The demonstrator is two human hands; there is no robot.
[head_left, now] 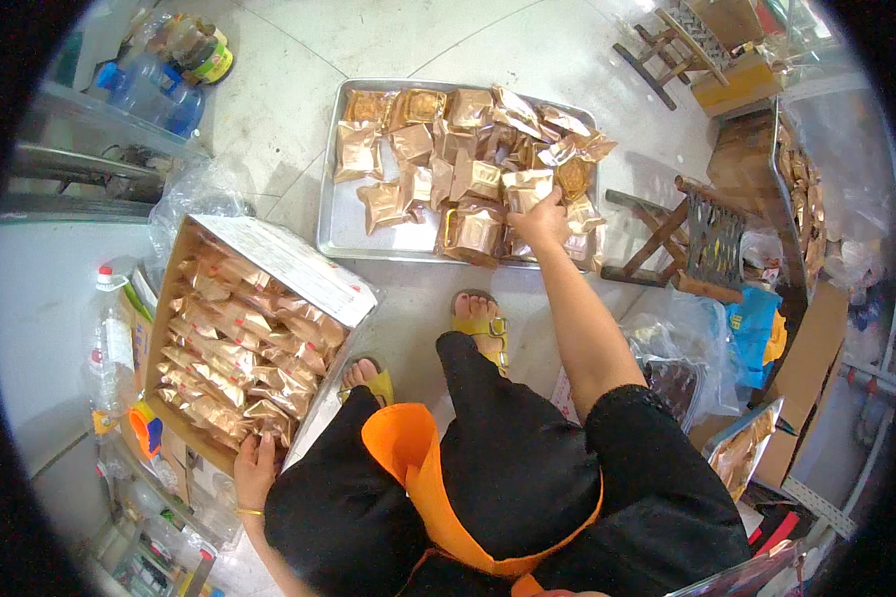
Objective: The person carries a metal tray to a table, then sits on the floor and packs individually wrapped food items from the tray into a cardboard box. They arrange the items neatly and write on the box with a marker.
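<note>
On the right side of a metal tray [343,234], my right hand [545,221] is closed around a gold foil packet [528,187]. Several similar packets [476,181] lie loosely around it, some overlapping. To my left, a cardboard box [289,269] holds gold packets [224,343] packed in rows. My left hand [256,468] is at the box's near corner, its fingers stretched out against the end packets there. Whether those fingertips grip a packet is hard to see.
A small folding stool [712,239] stands right of the tray, with a clear plastic bag [682,343] and a blue package [754,333] nearer me. Bottles [114,318] line the left side. Another gold-filled tray [801,189] stands at far right. My sandalled feet are between box and tray.
</note>
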